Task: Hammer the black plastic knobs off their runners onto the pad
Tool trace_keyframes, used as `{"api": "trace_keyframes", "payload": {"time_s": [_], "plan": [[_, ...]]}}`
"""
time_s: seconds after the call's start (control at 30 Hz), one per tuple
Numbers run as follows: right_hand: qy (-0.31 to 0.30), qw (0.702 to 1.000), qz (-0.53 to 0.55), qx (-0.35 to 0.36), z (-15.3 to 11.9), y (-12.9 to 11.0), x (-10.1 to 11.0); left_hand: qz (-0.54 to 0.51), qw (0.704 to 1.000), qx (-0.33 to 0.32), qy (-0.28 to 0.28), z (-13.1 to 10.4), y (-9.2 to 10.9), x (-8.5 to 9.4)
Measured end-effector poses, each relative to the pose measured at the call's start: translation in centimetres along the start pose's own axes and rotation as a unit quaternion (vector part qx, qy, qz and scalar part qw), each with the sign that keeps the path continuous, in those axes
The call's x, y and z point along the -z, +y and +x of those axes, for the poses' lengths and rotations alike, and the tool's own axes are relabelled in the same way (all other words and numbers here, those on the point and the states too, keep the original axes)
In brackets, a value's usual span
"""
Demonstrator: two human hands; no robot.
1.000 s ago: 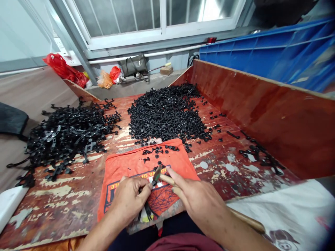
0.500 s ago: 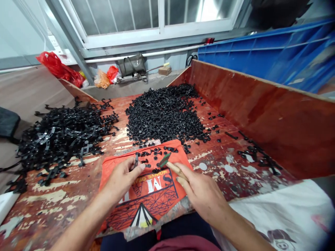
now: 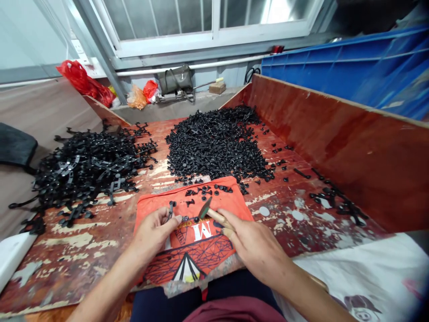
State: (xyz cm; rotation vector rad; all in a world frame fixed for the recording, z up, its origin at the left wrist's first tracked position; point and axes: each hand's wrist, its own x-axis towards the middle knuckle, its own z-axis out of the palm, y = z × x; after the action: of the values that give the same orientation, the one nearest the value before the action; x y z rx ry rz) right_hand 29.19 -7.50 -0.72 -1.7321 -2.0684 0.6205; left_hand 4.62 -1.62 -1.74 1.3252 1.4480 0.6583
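My left hand (image 3: 157,229) is closed on a small black plastic link (image 3: 171,207), which stands up between the thumb and fingers. In my right hand (image 3: 250,237) is a small knife with a pale handle (image 3: 219,219) and a pointed, greenish blade (image 3: 205,208). The blade tip slants up and the blade lies just right of my left thumb. Beneath both hands is an orange printed cloth (image 3: 201,250). Small black round-headed pieces (image 3: 205,190) are scattered on its upper part, and a few lie between the left thumb and the blade.
A large heap of small black parts (image 3: 214,147) lies beyond the cloth. To the left is a pile of linked black pieces (image 3: 90,165). A reddish board (image 3: 335,138) walls the right side, with a blue crate (image 3: 318,67) behind it. White sacking (image 3: 375,268) is at lower right.
The knife has moved slightly left and down, closer to my left hand, over pieces on the cloth. My left hand keeps its hold on the black link. The whole view has shifted a little.
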Motion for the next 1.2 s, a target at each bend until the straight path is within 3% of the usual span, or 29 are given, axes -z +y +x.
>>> {"api": "trace_keyframes", "payload": {"time_s": [0.1, 0.53, 1.2], "plan": [[0.015, 1.000, 0.015, -0.002, -0.4, 0.4, 0.3, 0.026, 0.999, -0.039, 0.003, 0.5, -0.3, -0.5], [0.033, 0.999, 0.012, 0.016, -0.8, 0.7, 0.2, 0.130, 0.989, -0.055, 0.034, 1.6, -1.0, -1.6], [0.007, 1.000, 0.011, 0.011, -0.8, 0.8, 0.1, 0.134, 0.988, -0.068, 0.031, 1.2, -1.0, -1.6]]}}
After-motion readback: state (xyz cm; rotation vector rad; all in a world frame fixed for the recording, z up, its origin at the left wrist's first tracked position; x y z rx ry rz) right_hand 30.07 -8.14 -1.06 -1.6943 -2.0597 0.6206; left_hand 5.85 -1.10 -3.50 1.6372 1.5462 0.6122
